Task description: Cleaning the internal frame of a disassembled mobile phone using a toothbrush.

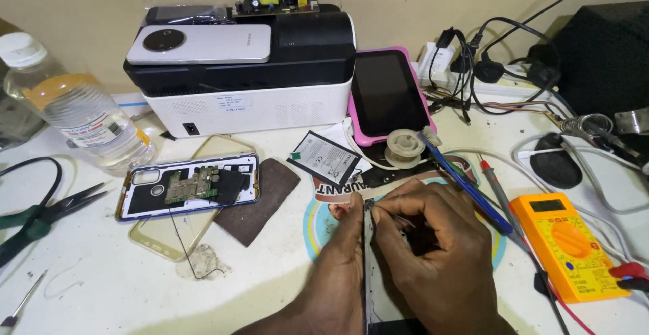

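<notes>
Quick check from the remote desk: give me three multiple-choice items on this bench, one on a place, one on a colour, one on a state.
1. Where is the opened phone relative to both hands?
A. left of them
B. right of them
C. beneath them

2. What colour is the multimeter?
A. green
B. orange
C. white

3. How is the thin panel held?
A. flat
B. on edge
C. rolled up

Answers: 1 A, it lies on the table's left half. 2 B, its casing is orange. 3 B, the left hand and right hand pinch it edge-up.
</notes>
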